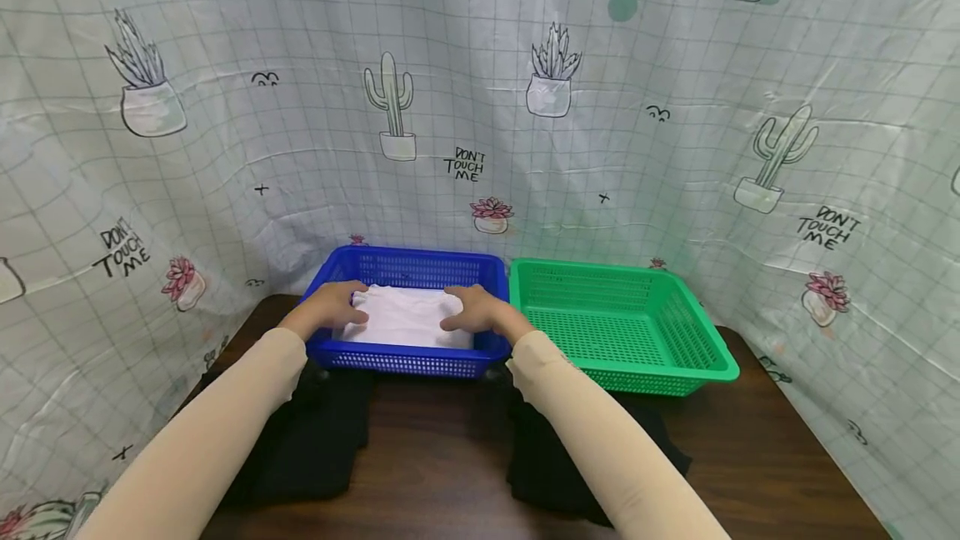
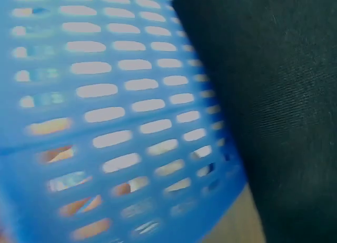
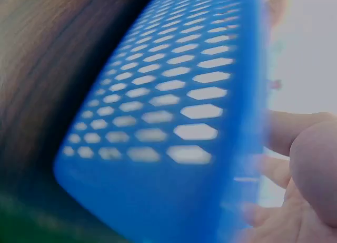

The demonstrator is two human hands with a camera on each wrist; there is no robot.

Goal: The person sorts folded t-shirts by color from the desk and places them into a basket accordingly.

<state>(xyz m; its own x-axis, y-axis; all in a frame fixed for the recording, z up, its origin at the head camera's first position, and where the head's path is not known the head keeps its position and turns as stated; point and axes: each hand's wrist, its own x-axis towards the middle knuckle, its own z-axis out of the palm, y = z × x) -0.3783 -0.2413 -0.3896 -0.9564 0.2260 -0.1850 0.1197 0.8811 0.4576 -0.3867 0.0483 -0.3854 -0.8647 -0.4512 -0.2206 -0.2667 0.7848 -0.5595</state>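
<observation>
A white cloth [image 1: 405,319] lies spread in the blue basket [image 1: 420,361], its far edge slightly rumpled. At its left side is my left hand [image 1: 330,308], thumb and fingers apart, touching the cloth's edge. My right hand [image 1: 480,311] is at the opposite side, also with thumb and fingers spread by the cloth. In the right wrist view, the right thumb [image 3: 318,169] and fingers appear beyond the basket's perforated wall [image 3: 174,95]. The left wrist view is mostly filled by the basket wall [image 2: 121,95], which hides nearly all of the left hand.
A green basket [image 1: 600,336] with nothing visible inside stands right of the blue one. Black cloths lie on the brown table [image 1: 442,457]: one at left [image 1: 322,457], another at right [image 1: 551,465], partly under my forearms. A cactus-print curtain [image 1: 450,107] hangs behind.
</observation>
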